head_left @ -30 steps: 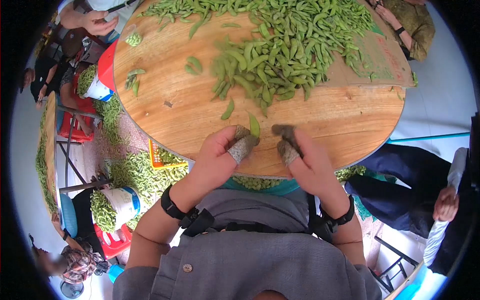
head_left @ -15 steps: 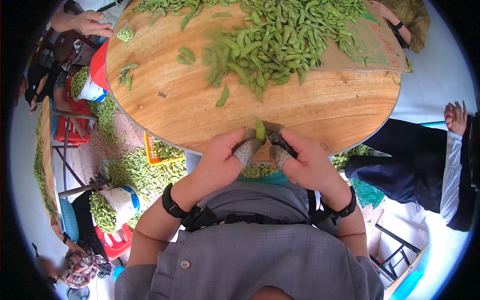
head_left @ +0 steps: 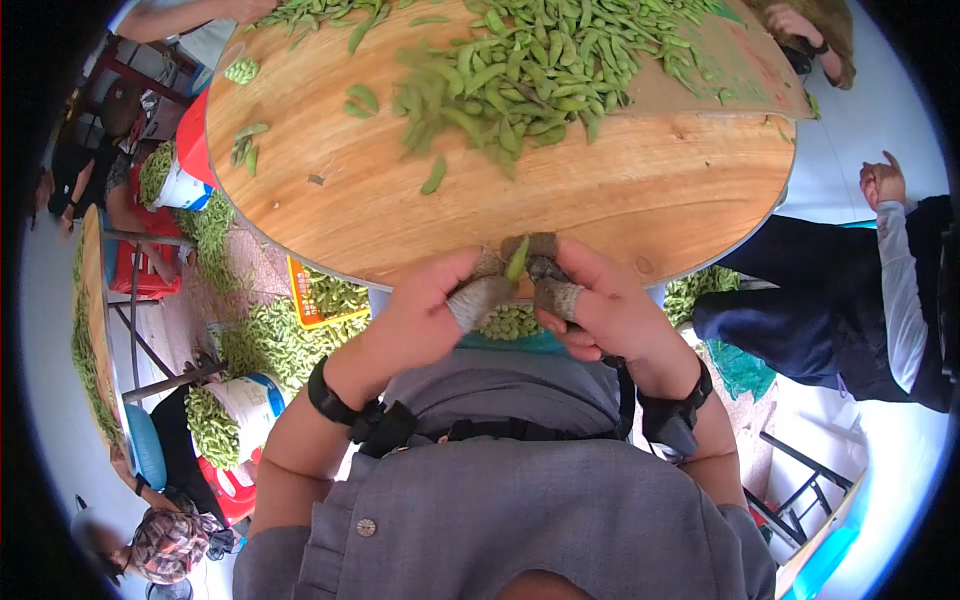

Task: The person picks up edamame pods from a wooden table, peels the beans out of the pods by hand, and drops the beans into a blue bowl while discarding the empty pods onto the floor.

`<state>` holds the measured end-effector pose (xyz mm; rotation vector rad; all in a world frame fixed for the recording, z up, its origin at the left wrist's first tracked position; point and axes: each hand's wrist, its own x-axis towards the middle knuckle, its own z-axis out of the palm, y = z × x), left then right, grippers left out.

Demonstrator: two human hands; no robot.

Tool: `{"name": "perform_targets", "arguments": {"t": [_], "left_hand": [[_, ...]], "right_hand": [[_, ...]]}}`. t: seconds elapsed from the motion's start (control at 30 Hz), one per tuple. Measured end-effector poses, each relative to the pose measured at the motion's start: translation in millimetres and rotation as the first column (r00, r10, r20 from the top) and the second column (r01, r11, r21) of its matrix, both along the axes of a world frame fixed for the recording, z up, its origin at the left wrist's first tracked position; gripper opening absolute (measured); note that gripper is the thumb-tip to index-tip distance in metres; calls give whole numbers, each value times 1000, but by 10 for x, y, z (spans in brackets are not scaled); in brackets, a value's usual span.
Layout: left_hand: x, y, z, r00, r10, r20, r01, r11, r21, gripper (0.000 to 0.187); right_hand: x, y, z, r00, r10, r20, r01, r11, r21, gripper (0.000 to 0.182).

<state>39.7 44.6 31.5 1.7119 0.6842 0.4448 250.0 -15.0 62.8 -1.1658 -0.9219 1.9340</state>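
Note:
A green soybean pod (head_left: 517, 259) stands pinched between the fingertips of both hands, just off the near edge of the table. My left hand (head_left: 432, 305) is closed on it from one side, its thumb and forefinger wrapped in grey cloth. My right hand (head_left: 615, 312), with similar finger wraps, grips the pod from the other side; something dark shows between its thumb and forefinger. Below the fingers, shelled soybeans (head_left: 509, 323) lie in a teal container (head_left: 512, 343) at my lap, partly hidden by my hands.
A large pile of pods (head_left: 540, 75) covers the far part of the round wooden table (head_left: 500, 220), partly over flattened cardboard (head_left: 690, 95). On the left stand an orange crate (head_left: 298, 292) and a white bucket (head_left: 248, 395) of pods. Other people sit around; one person's hand (head_left: 882, 183) is raised at right.
My hands have shifted slightly, and the pod now leans between them. A person's hand at the upper left has reached onto the far pile. The hand at right has changed pose.

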Motion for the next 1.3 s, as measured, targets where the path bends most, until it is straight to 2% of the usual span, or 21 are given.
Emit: {"name": "perform_targets", "arguments": {"t": [0.03, 0.07, 0.1, 0.17, 0.23, 0.33, 0.37, 0.4, 0.43, 0.5, 0.6, 0.73, 0.77, 0.8, 0.87, 0.93, 1.03, 1.1, 1.2, 1.23, 1.3], "left_hand": [[-2, -16, -38, 1000, 0, 0, 0, 1000, 1, 14], [-11, -46, -90, 965, 78, 250, 57, 869, -491, 19], [-20, -76, -125, 872, 267, 411, 229, 519, -823, 23], [-33, -99, -156, 880, 267, 393, 210, 523, -826, 22], [-30, -89, -162, 898, 258, 355, 175, 533, -828, 19], [13, -72, -121, 922, 227, 314, 147, 545, -825, 16], [54, -81, -86, 976, 143, 166, -75, 929, -362, 14], [88, -85, -50, 986, 165, -3, -157, 947, 279, 13], [103, -90, -16, 988, 157, -3, -149, 945, 290, 13], [113, -116, 33, 941, 257, -221, -32, 716, 697, 20], [136, -148, -26, 908, 335, -253, 38, 534, 844, 27], [207, -114, -34, 936, 326, -129, -78, 552, 830, 16], [177, -96, 9, 953, 279, -120, -241, 935, 260, 11], [152, -84, 30, 964, 254, -82, -264, 858, -441, 11], [141, -51, -4, 957, 277, -80, -276, 800, -533, 14], [138, -54, -38, 952, 297, -76, -279, 737, -615, 19], [157, -94, -68, 969, 226, -103, -248, 884, -397, 11], [168, -92, -71, 981, 132, -144, -145, 986, -84, 10], [149, -159, -121, 986, 149, -72, -122, 948, 295, 11], [127, -176, -118, 984, 162, -72, -134, 946, 295, 11], [82, -188, -94, 960, 274, -60, -171, 742, 649, 18]], "right_hand": [[13, -7, 15, 984, -28, -177, -1, 986, -166, 38], [8, -17, -14, 984, -29, -178, -1, 986, -166, 38], [-4, -34, -68, 968, -58, -244, 13, 983, -183, 35], [-30, -51, -62, 948, -84, -307, 23, 980, -196, 33], [-49, -57, 26, 991, -58, -117, 41, 989, -145, 32], [-23, -76, -34, 994, -41, -102, 32, 995, -93, 36], [-30, -78, -49, 993, -51, -104, 42, 995, -87, 36], [-42, -68, -59, 994, -62, -90, 52, 993, -106, 37], [-54, -54, -68, 995, -70, -76, 60, 990, -125, 37], [-88, -49, -100, 995, -81, -58, 74, 991, -108, 38], [-116, -38, -94, 995, -97, -30, 94, 993, -77, 39], [-92, -54, -185, 991, -111, 70, 112, 994, -8, 38], [-73, -71, -197, 991, -111, 70, 112, 994, -14, 38], [-54, -83, -209, 995, -94, 44, 94, 996, 7, 37], [-41, -105, -259, 997, -71, 16, 71, 997, 29, 36], [-52, -130, -342, 835, -296, 464, 103, 912, 397, 33], [-65, -85, -263, 733, -409, 544, 50, 829, 557, 29], [-101, -27, -359, 703, -423, 571, 55, 834, 550, 26], [-116, 45, -351, 656, -408, 635, 22, 852, 524, 24], [-135, 65, -333, 636, -385, 669, -5, 865, 502, 24], [-196, 59, -287, 602, -387, 699, -91, 836, 541, 24]]}}
